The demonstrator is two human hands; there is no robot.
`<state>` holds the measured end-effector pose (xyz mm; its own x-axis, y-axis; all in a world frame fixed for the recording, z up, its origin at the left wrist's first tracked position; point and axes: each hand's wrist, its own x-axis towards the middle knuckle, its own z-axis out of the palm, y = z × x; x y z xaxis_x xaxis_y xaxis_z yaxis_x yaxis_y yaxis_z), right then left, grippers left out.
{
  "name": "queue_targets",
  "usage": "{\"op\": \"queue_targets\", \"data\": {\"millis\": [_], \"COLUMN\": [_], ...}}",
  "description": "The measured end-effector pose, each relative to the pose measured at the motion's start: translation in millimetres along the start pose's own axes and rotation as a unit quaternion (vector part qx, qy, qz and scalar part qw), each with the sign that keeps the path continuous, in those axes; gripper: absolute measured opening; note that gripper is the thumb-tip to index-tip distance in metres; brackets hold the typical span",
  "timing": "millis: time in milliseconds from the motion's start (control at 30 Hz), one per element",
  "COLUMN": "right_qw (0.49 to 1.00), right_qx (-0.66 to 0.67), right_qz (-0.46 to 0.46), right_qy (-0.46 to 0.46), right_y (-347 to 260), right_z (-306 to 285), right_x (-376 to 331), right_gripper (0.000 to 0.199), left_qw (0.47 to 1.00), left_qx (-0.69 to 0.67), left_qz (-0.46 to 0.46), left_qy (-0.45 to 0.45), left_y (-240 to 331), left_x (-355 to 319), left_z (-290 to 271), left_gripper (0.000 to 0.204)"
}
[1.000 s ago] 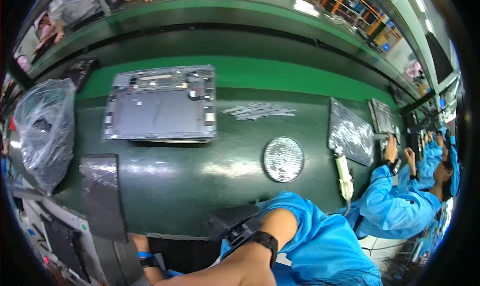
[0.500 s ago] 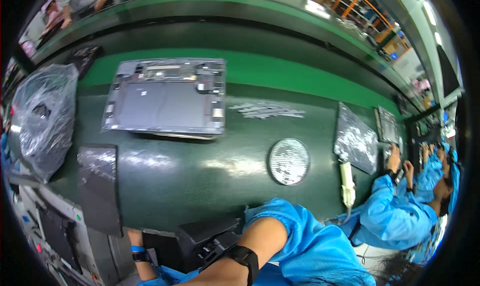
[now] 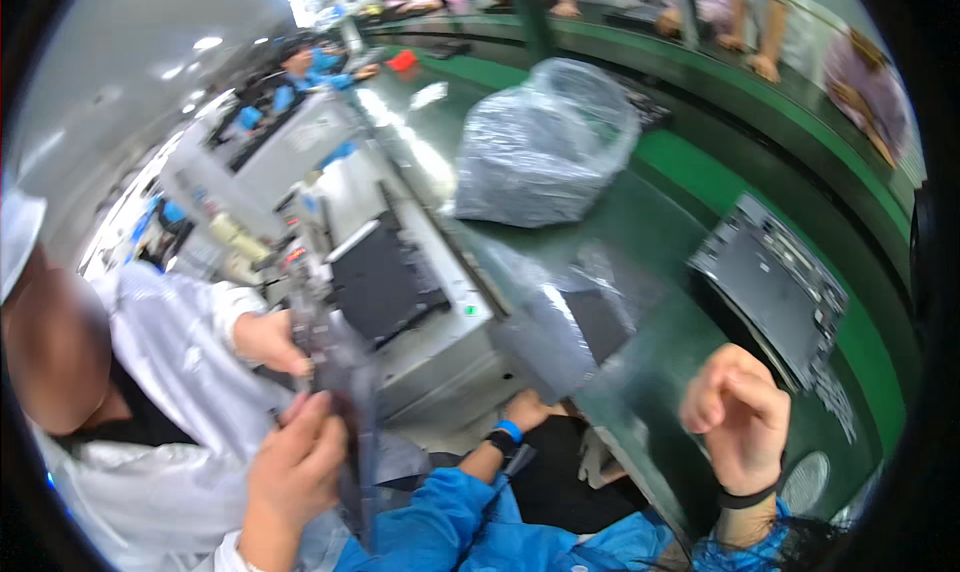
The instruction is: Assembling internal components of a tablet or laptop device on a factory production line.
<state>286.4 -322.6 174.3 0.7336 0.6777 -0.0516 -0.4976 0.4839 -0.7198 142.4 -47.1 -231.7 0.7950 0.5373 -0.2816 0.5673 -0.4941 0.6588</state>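
Observation:
My left hand (image 3: 527,410), with a blue band and a dark wristband behind it, is at the bench's front edge. It is against the near corner of a flat dark panel in clear plastic (image 3: 592,324); its fingers are too small and hidden to read. Raised over the bench on the right is my right hand (image 3: 738,412), its fingers loosely bent and holding nothing I can see. Beyond it lies an opened laptop base (image 3: 775,282) with its insides showing. Thin grey strips (image 3: 832,397) and a round ridged disc (image 3: 806,482) lie nearer, past the right wrist.
On the left a person in white (image 3: 165,352) holds a dark flat thing in clear plastic (image 3: 350,412) close to my left arm. A large clear plastic bag (image 3: 545,147) stands on the bench. A black panel (image 3: 388,284) rests on the white side unit (image 3: 440,347).
The view has swung left, bringing the person in white and the side unit into sight. My right hand has come into view, raised above the bench. My left hand remains by the panel.

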Motion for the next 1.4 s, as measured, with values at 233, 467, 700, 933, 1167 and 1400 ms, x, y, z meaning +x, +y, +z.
{"op": "queue_targets", "data": {"millis": [233,467,700,933,1167,1400], "right_qw": [0.999,0.998,0.998,0.997,0.997,0.996], "right_qx": [-0.034,-0.051,-0.048,-0.059,-0.056,-0.069], "right_qz": [0.009,0.025,0.018,0.015,0.023,0.03], "right_qy": [-0.004,-0.027,0.031,0.038,0.048,0.047], "right_y": [19,29,27,33,36,34], "right_z": [8,-1,-15,-16,-15,-16], "right_x": [2,9,13,16,16,13], "right_gripper": [0.018,0.018,0.018,0.019,0.017,0.017], "left_qw": [0.996,0.998,0.412,0.368,0.357,0.362], "left_qx": [-0.049,0.007,0.872,0.89,0.895,0.893], "left_qz": [-0.034,0.025,0.231,0.237,0.24,0.24], "left_qy": [-0.06,0.058,0.129,0.124,0.118,0.114], "left_y": [26,55,228,230,227,235], "left_x": [-9,-37,-240,-240,-237,-237], "left_z": [-29,-77,-372,-371,-370,-367], "left_gripper": [0.088,0.077,0.079,0.082,0.085,0.087]}}
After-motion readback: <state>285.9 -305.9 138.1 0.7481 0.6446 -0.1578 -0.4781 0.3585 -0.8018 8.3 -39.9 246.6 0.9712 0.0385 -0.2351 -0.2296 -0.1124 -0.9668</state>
